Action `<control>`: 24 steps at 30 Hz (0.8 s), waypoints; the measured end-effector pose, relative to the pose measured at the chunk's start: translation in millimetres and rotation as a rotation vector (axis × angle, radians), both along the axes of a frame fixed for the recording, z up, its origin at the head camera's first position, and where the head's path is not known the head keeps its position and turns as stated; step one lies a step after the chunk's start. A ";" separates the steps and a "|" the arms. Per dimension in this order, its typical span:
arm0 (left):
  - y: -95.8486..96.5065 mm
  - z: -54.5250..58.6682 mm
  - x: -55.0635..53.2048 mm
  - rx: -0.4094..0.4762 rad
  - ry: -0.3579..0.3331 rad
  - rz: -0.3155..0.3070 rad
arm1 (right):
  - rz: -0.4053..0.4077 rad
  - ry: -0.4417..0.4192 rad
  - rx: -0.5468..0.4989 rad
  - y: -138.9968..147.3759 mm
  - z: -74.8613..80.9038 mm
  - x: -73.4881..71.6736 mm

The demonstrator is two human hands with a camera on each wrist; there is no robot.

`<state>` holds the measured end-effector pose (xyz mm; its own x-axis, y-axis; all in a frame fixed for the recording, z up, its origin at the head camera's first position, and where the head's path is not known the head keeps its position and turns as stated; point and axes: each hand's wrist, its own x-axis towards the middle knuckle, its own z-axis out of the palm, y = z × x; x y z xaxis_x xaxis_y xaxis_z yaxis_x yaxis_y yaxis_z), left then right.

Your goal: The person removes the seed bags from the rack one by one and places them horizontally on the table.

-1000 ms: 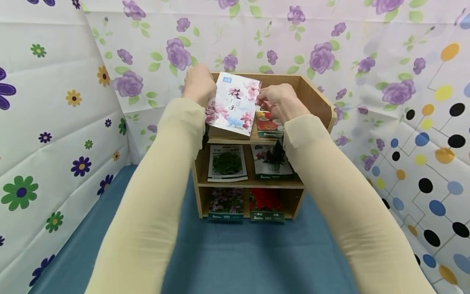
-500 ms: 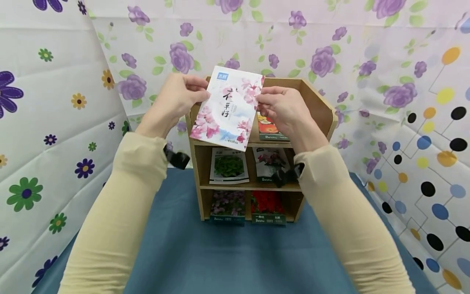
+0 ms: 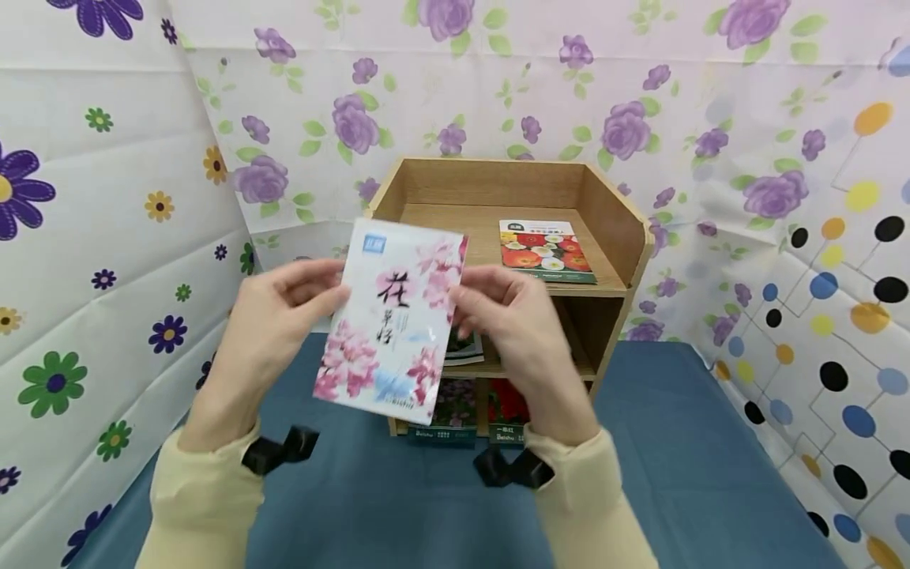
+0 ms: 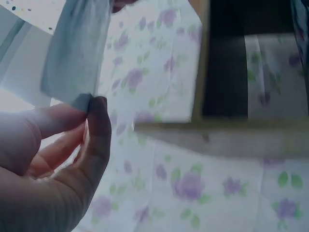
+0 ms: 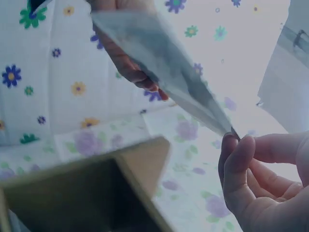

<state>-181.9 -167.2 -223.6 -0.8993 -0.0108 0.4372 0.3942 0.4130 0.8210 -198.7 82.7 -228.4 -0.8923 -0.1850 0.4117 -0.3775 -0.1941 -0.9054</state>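
Note:
A white seed packet [image 3: 391, 324] printed with pink blossoms is held up in front of the shelf, leaning slightly to the right in the head view. My left hand [image 3: 273, 340] pinches its left edge between thumb and fingers. On the opposite edge, the thumb and fingers of my right hand [image 3: 519, 340] pinch it too. Both wrist views show the back of the packet [image 4: 77, 53], plain and silvery, with fingertips right at its edge.
A wooden shelf unit [image 3: 490, 183] stands behind the hands on a blue cloth [image 3: 675, 474]. A packet with red and white flowers [image 3: 546, 253] lies on its top level. Other packets, such as one with red flowers [image 3: 508, 411], are partly hidden lower down. Patterned sheets hang around.
Both hands have brought the blossom packet from the shelf's top level down and toward me, to the left. The left hand, earlier partly behind the packet's edge, now shows its pinch clearly.

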 end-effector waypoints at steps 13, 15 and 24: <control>-68.0 -75.7 17.2 -0.167 -0.086 -0.012 | 0.064 -0.171 -0.032 -62.8 -89.7 18.3; -80.4 -83.0 16.9 -0.202 -0.103 -0.036 | 0.080 -0.207 -0.064 -74.2 -101.5 19.1; -131.7 -117.0 5.8 -0.252 -0.241 -0.102 | 0.105 -0.335 -0.067 -119.2 -152.2 5.0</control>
<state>-176.1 -298.8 -340.6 -0.9677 0.1659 0.1900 0.2516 0.5829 0.7726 -193.7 -36.5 -380.6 -0.9573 -0.2657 0.1137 -0.0364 -0.2795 -0.9594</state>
